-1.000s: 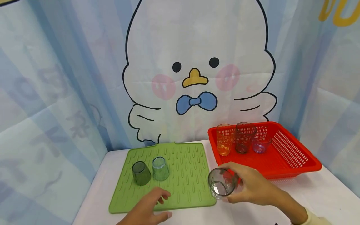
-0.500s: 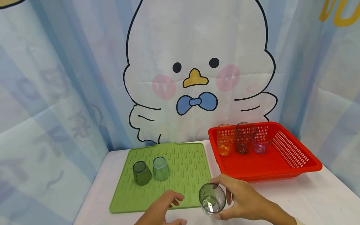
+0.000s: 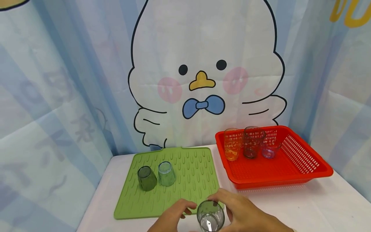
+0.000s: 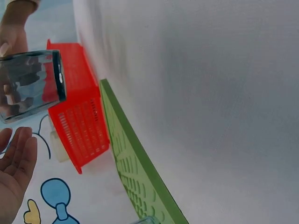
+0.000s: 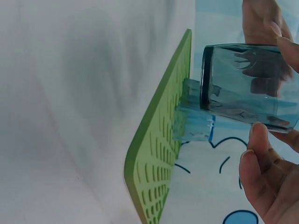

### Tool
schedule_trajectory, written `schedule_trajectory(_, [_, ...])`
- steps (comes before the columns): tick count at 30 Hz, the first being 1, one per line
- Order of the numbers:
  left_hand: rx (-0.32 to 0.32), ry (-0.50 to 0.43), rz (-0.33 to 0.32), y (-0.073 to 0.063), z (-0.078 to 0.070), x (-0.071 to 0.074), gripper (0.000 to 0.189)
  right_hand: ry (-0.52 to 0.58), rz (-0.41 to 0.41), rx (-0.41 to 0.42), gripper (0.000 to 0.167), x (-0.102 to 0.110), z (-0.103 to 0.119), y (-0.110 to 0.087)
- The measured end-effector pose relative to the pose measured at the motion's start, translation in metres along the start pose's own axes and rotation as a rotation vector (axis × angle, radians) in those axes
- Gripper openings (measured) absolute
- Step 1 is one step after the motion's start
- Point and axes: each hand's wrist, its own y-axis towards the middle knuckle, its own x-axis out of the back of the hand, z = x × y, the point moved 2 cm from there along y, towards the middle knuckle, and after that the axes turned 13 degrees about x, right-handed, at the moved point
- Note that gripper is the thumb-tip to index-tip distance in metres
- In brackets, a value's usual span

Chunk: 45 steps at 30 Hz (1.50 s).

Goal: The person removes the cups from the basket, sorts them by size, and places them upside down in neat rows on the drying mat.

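A grey-tinted drinking glass (image 3: 210, 217) is held above the table, just in front of the green mat, mouth up and thick base down. My right hand (image 3: 246, 214) grips its side between thumb and fingers, seen closely in the right wrist view. On the other side my left hand (image 3: 173, 216) is near the glass, fingers extended; in the left wrist view those fingers (image 4: 23, 151) look apart from it. On the ribbed green mat (image 3: 191, 183) a dark green glass (image 3: 147, 181) and a pale blue glass (image 3: 166, 175) stand side by side.
A red plastic basket (image 3: 278, 175) stands at the right, with an orange glass (image 3: 232, 145), a dark clear glass (image 3: 251, 145) and a small purple-tinted glass (image 3: 269, 152) at its left and back. A curtain with a cartoon bird (image 3: 200, 48) hangs behind the white table (image 3: 333, 206).
The right hand has carried the grey glass left and nearer to me, away from the basket. My left hand has moved right, and the two hands are now close together.
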Motion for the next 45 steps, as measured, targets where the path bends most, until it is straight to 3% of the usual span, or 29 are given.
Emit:
schedule_trajectory(6, [-0.013,0.002,-0.013,-0.003,-0.009,-0.002,0.065,-0.003,-0.016,0.059,0.06,-0.004,0.0,0.001])
schedule_trajectory(10, [-0.004,0.016,-0.009,0.002,-0.005,-0.005,0.07,0.003,-0.012,0.061,0.059,-0.007,-0.001,0.002])
schedule_trajectory(15, [-0.05,0.115,-0.008,0.016,0.021,-0.012,0.073,-0.012,-0.015,0.059,0.058,-0.009,-0.001,0.002])
schedule_trajectory(18, [-0.043,0.132,-0.018,0.019,0.025,-0.015,0.074,-0.047,-0.031,0.084,0.057,-0.01,0.0,0.003])
schedule_trajectory(20, [-0.074,0.2,-0.043,0.021,0.032,-0.017,0.074,-0.038,-0.031,0.081,0.058,-0.011,0.0,0.003])
schedule_trajectory(23, [-0.039,0.239,-0.06,0.023,0.038,-0.02,0.073,0.019,-0.003,0.039,0.058,-0.012,-0.001,0.003])
schedule_trajectory(30, [-0.006,0.284,-0.088,0.043,0.098,-0.036,0.083,0.06,0.039,-0.008,0.058,-0.015,-0.001,0.002])
schedule_trajectory(33, [0.013,0.297,-0.09,0.049,0.114,-0.04,0.084,0.061,0.052,-0.018,0.058,-0.015,-0.001,0.002])
schedule_trajectory(36, [0.003,0.319,-0.095,0.05,0.117,-0.041,0.085,0.07,0.062,-0.032,0.059,-0.015,0.0,0.002])
schedule_trajectory(37, [-0.001,0.318,-0.1,0.048,0.112,-0.041,0.084,0.066,0.062,-0.032,0.059,-0.015,0.0,0.002])
schedule_trajectory(44, [0.033,0.301,-0.11,0.002,-0.008,-0.014,0.069,0.067,0.066,-0.047,0.058,-0.017,0.001,0.002])
schedule_trajectory(45, [0.03,0.301,-0.116,0.0,-0.012,-0.013,0.068,0.069,0.065,-0.049,0.058,-0.017,0.001,0.001])
